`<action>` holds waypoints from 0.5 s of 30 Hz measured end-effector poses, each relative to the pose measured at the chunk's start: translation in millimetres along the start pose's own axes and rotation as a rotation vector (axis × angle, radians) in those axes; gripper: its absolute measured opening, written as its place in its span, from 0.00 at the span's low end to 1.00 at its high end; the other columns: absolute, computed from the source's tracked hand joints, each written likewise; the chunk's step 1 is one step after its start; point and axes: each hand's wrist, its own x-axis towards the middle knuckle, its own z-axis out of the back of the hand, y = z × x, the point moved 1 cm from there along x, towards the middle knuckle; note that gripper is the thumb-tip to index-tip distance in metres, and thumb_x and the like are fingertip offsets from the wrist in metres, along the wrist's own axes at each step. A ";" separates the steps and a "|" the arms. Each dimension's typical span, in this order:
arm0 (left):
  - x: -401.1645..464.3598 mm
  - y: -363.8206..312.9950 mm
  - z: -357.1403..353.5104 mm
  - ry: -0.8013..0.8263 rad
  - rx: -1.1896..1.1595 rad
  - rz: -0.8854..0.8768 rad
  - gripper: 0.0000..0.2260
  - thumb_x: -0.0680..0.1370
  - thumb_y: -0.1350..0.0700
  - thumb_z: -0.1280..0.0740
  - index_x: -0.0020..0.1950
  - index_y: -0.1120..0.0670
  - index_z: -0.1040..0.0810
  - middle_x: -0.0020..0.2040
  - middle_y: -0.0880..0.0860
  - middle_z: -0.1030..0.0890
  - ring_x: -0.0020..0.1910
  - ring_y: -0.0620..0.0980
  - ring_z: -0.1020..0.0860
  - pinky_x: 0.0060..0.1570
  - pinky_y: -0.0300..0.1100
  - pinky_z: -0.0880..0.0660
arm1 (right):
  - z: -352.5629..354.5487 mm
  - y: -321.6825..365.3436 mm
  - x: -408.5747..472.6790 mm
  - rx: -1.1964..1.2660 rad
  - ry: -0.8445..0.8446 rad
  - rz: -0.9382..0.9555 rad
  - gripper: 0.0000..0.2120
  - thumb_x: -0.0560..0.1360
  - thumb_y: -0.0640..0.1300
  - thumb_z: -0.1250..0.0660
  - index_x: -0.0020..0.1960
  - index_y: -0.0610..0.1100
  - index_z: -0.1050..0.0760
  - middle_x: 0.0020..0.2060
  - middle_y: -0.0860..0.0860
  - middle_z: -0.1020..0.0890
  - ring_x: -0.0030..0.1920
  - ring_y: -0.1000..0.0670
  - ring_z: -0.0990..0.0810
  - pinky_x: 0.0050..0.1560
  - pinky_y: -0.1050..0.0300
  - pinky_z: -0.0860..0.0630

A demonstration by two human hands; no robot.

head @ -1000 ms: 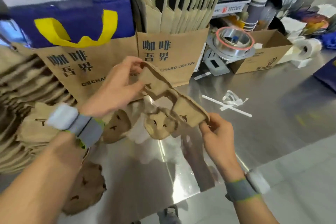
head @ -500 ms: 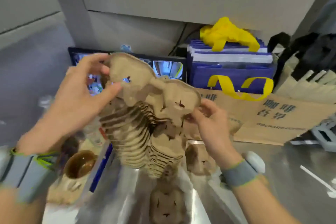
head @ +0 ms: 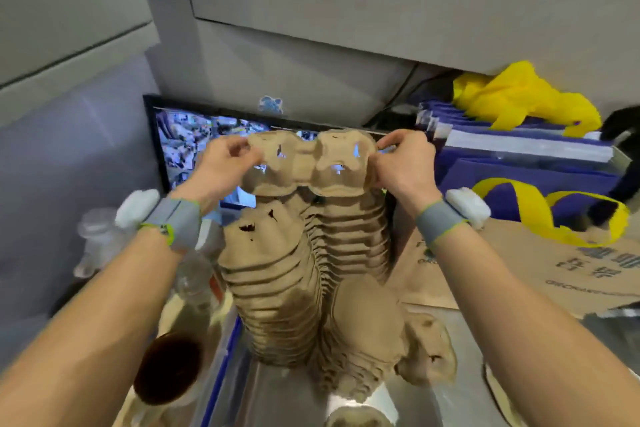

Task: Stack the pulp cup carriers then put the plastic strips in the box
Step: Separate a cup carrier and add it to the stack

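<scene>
A brown pulp cup carrier [head: 308, 163] is held level by its two ends at the top of a tall stack of pulp carriers [head: 304, 274]. My left hand [head: 225, 166] pinches its left end and my right hand [head: 401, 163] pinches its right end. The stack leans slightly and stands on the steel counter [head: 460, 340]. Another loose carrier [head: 426, 350] lies at the stack's foot on the right. The plastic strips and the box are out of view.
A monitor [head: 183, 142] stands behind the stack. Brown paper bags [head: 554, 270] and purple bags with yellow handles [head: 519, 163] fill the right side. Clear bottles [head: 100, 236] and a dark-filled cup [head: 166, 367] sit at the left. Cabinets hang overhead.
My view swung left from the counter to the stack. Both hands carried the carrier up and leveled it onto the top of the stack, now one hand at each end.
</scene>
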 end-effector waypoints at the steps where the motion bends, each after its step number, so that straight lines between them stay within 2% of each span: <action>1: 0.5 7.5 -4.9 0.018 -0.001 0.042 0.07 0.77 0.57 0.33 0.47 0.61 0.21 0.41 0.58 0.27 0.43 0.50 0.32 0.42 0.44 0.35 | -1.0 -2.0 0.4 -0.063 -0.010 0.008 0.06 0.68 0.44 0.30 0.44 0.44 0.18 0.47 0.39 0.16 0.51 0.38 0.18 0.54 0.49 0.21; 2: -0.1 13.3 -8.7 0.028 0.002 0.080 0.11 0.75 0.53 0.33 0.45 0.60 0.20 0.41 0.58 0.26 0.43 0.51 0.30 0.45 0.45 0.34 | -1.6 -3.8 -0.1 -0.129 -0.016 0.010 0.09 0.69 0.47 0.30 0.46 0.44 0.18 0.51 0.40 0.17 0.53 0.38 0.19 0.54 0.52 0.23; 4: -2.5 20.9 -14.1 0.034 0.017 0.150 0.18 0.69 0.44 0.35 0.43 0.60 0.19 0.43 0.58 0.22 0.44 0.52 0.26 0.49 0.48 0.29 | -1.9 -5.0 -3.4 -0.242 0.017 -0.005 0.14 0.71 0.52 0.31 0.50 0.44 0.19 0.55 0.40 0.19 0.57 0.37 0.22 0.54 0.51 0.25; 6: -3.4 26.1 -16.1 0.027 0.065 0.217 0.26 0.66 0.40 0.36 0.44 0.63 0.19 0.47 0.62 0.17 0.49 0.58 0.21 0.56 0.54 0.24 | -2.6 -4.6 -6.9 -0.342 0.082 -0.009 0.16 0.73 0.53 0.34 0.54 0.42 0.21 0.57 0.38 0.21 0.58 0.35 0.23 0.54 0.48 0.25; 8: -1.8 32.5 -16.8 0.043 0.097 0.278 0.29 0.66 0.38 0.35 0.45 0.65 0.19 0.49 0.65 0.17 0.51 0.61 0.20 0.58 0.56 0.25 | -4.9 -3.7 -10.0 -0.446 0.141 0.001 0.18 0.75 0.51 0.36 0.57 0.39 0.24 0.58 0.36 0.23 0.58 0.33 0.24 0.55 0.45 0.26; 10: 0.1 38.5 -18.1 0.074 0.097 0.306 0.26 0.71 0.39 0.33 0.43 0.64 0.19 0.47 0.64 0.17 0.47 0.60 0.21 0.55 0.55 0.25 | -6.9 -5.2 -13.0 -0.543 0.184 0.024 0.16 0.76 0.47 0.38 0.58 0.37 0.27 0.59 0.35 0.25 0.59 0.32 0.24 0.56 0.43 0.26; 12: -0.2 39.9 -19.5 0.105 0.114 0.336 0.24 0.75 0.39 0.35 0.37 0.61 0.24 0.39 0.61 0.21 0.39 0.59 0.25 0.45 0.52 0.26 | -7.8 -8.7 -15.2 -0.615 0.234 0.039 0.12 0.75 0.42 0.39 0.56 0.37 0.28 0.59 0.36 0.25 0.58 0.33 0.24 0.54 0.45 0.26; 13: -1.1 39.2 -20.7 0.119 0.121 0.358 0.24 0.75 0.38 0.36 0.36 0.59 0.28 0.36 0.60 0.24 0.35 0.57 0.27 0.40 0.49 0.30 | -7.8 -10.5 -15.7 -0.639 0.254 0.043 0.11 0.75 0.41 0.39 0.56 0.38 0.29 0.59 0.37 0.25 0.58 0.33 0.24 0.54 0.45 0.27; 15: -2.4 38.7 -21.2 0.130 0.092 0.407 0.24 0.75 0.37 0.35 0.35 0.58 0.30 0.37 0.60 0.26 0.32 0.56 0.28 0.37 0.45 0.33 | -6.5 -11.7 -16.5 -0.656 0.271 0.043 0.09 0.76 0.41 0.39 0.54 0.39 0.29 0.59 0.37 0.25 0.58 0.33 0.24 0.53 0.46 0.27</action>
